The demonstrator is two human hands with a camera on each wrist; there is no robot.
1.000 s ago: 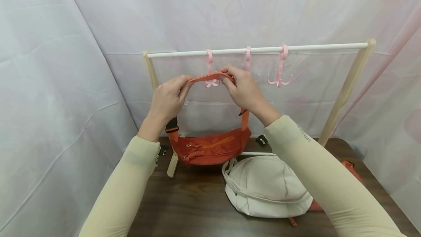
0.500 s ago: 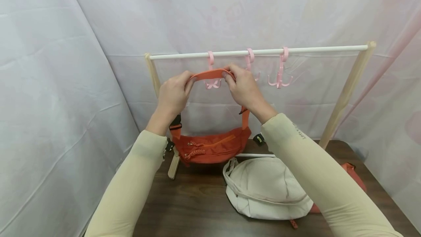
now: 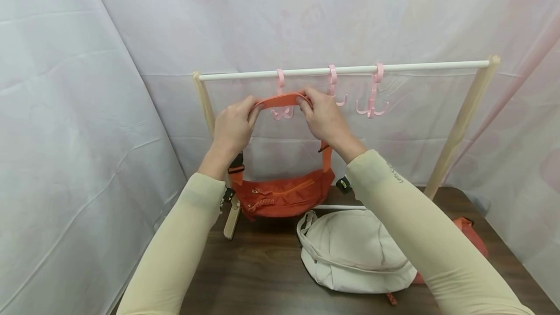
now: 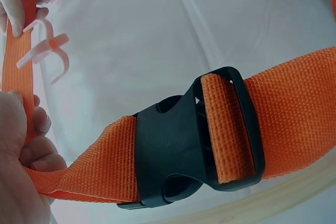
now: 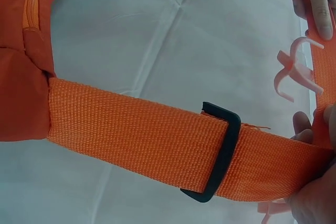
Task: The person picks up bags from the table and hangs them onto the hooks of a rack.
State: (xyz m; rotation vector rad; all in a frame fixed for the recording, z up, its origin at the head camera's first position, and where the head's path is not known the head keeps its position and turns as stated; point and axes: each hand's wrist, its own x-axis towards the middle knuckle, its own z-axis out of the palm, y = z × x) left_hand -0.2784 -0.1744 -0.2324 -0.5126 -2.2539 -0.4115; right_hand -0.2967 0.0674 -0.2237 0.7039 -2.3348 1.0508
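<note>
An orange waist bag point(image 3: 284, 196) hangs by its strap from both hands, its zip and braided pull facing me. My left hand point(image 3: 234, 123) pinches the strap point(image 3: 282, 100) between thumb and fingers, and my right hand point(image 3: 323, 113) grips it a short way to the right. The strap between them bows upward in front of the leftmost pink hook point(image 3: 280, 79). A black buckle point(image 4: 173, 145) joins the strap below the left hand in the left wrist view. On the right side, a black slider point(image 5: 218, 153) sits on the webbing.
A white rail point(image 3: 420, 67) on wooden legs point(image 3: 459, 130) carries two more pink hooks, a middle one point(image 3: 333, 77) and a right one point(image 3: 373, 94). A cream bag point(image 3: 354, 252) lies on the dark table point(image 3: 249, 276), with another orange bag point(image 3: 472, 237) partly behind the right sleeve.
My left hand has shifted slightly right, bringing the bag's left end along. The strap's flat face shows more toward me. Both hands keep their hold.
</note>
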